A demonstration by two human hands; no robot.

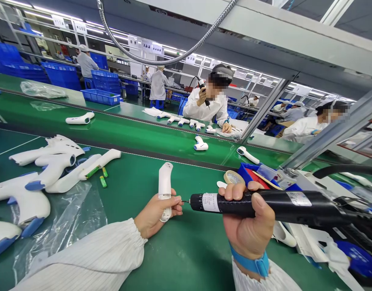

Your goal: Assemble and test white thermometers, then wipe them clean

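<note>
My left hand (157, 212) is closed around the lower part of a white handheld thermometer (165, 180), which stands nearly upright with a recess showing in its handle. A black electric screwdriver (277, 205) lies level in the grip of my right hand (249, 218), its thin bit pointing left. The bit's tip meets my left thumb and fingertips; whether a screw sits on it I cannot make out. A blue strap (249, 260) circles my right wrist.
White and blue thermometer housings (34, 198), green batteries (103, 181) and a clear plastic bag (67, 222) lie left. A tape roll (233, 178) and blue parts bin (248, 173) stand right. Beyond, a green conveyor (128, 137) carries thermometers; a co-worker (204, 101) sits across it.
</note>
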